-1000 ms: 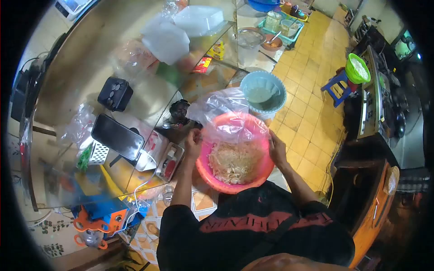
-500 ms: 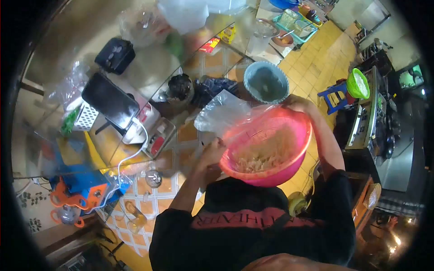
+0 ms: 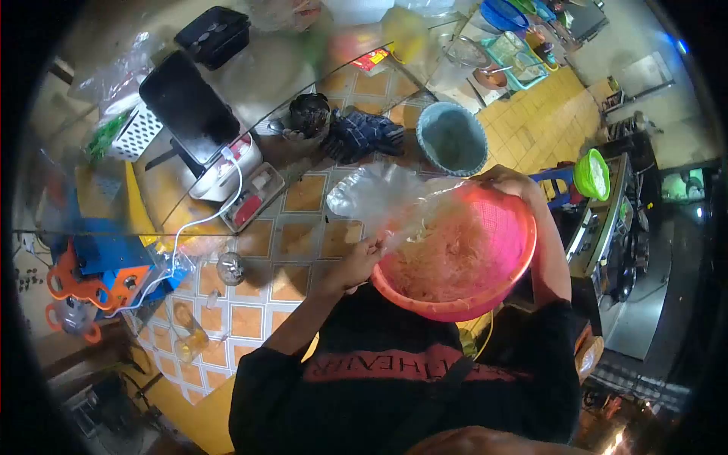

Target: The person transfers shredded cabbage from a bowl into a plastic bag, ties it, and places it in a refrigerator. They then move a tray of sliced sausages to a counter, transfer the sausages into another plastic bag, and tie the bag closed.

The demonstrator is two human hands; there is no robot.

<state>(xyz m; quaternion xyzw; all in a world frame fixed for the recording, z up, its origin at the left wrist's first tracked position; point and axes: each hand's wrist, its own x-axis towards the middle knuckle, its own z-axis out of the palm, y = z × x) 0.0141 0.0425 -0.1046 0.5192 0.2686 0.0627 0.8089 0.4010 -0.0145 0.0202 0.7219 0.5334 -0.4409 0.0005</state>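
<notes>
Left hand (image 3: 362, 260) and right hand (image 3: 509, 183) grip the rim of the round pink plastic basket (image 3: 514, 235): probably light, slightly flexible, steadiest held both sides.

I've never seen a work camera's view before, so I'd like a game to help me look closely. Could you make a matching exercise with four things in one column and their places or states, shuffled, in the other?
Things
1. Pink basket
2. Blue-grey tub
3. Green bowl
4. White perforated basket

Places or states
A. Beside green leaves
B. Near a dark checked cloth
C. Held by left hand and right hand, with pale shreds inside
D. Filled with something white

Right pairs: 1-C; 2-B; 3-D; 4-A
</notes>
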